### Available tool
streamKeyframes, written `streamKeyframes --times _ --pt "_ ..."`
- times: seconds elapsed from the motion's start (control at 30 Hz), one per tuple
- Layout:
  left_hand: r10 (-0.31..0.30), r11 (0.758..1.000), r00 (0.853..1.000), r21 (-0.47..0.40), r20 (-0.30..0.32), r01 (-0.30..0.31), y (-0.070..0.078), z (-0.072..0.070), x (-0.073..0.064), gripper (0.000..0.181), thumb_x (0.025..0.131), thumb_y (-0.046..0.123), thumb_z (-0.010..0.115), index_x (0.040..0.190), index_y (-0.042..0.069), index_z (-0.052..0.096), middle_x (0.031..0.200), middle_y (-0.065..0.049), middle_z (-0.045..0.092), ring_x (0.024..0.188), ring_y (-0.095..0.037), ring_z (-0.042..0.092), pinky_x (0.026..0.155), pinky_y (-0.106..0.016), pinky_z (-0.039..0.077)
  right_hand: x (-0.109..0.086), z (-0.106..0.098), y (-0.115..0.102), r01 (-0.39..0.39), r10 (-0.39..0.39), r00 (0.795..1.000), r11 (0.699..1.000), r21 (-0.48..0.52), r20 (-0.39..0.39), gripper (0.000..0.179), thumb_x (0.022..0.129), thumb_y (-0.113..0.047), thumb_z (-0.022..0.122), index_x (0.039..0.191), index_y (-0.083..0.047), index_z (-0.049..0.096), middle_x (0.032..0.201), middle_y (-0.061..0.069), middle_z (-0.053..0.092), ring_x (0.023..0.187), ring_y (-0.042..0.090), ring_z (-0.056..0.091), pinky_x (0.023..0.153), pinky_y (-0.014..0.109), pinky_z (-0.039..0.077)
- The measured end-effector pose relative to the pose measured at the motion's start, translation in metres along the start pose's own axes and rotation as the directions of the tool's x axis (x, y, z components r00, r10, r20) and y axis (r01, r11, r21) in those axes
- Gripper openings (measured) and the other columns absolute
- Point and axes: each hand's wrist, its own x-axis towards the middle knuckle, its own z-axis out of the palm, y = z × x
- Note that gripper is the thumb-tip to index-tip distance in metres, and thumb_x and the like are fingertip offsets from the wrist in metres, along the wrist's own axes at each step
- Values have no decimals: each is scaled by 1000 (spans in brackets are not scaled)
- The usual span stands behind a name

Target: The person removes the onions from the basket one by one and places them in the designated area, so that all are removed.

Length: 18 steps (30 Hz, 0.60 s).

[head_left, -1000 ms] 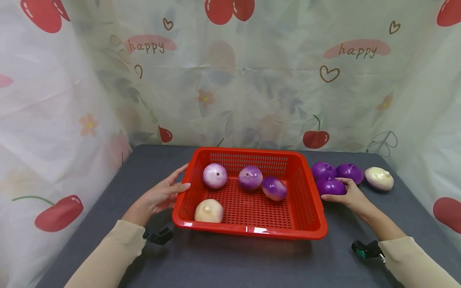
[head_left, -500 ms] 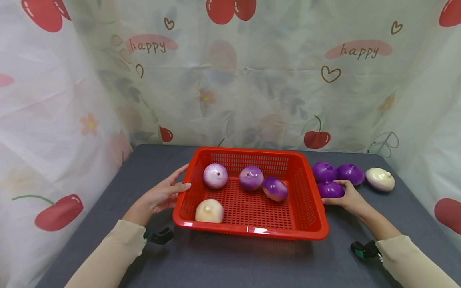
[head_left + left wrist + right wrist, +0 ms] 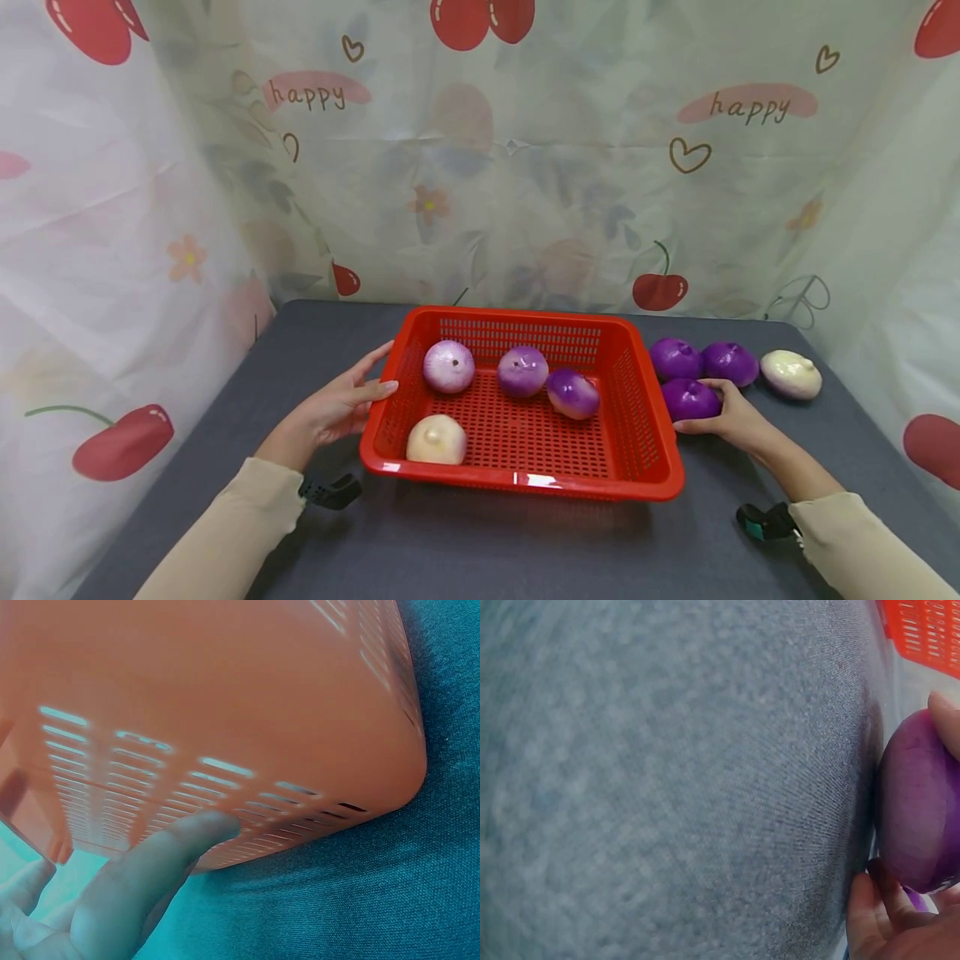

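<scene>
In the head view my left hand grips the left side of a red plastic basket, thumb over the rim and fingers along the outer wall. The left wrist view shows fingers against the slotted basket wall. Just right of the basket, my right hand holds a dark purple onion between thumb and fingers. That onion appears low over the grey cloth in the right wrist view. Inside the basket lie a pale purple onion, two purple onions and a cream-white onion.
Behind the held onion sit two more purple onions, with a white onion to their right. Everything stands on a dark grey table. A printed curtain encloses the back and sides.
The purple onion in my right hand has shifted slightly toward the near side, away from the two behind it. My left hand and the basket have stayed in place.
</scene>
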Motion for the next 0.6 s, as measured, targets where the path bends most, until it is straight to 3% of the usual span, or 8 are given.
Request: streamKeyframes --times 0.6 --pt "-7 1000 1000 -23 5 7 2 1 0 78 95 18 61 154 40 14 153 -19 32 109 -29 65 87 -54 54 1 0 2 11 -11 1000 1000 -15 6 97 82 -30 77 141 13 14 137 39 27 121 53 41 99 64 40"
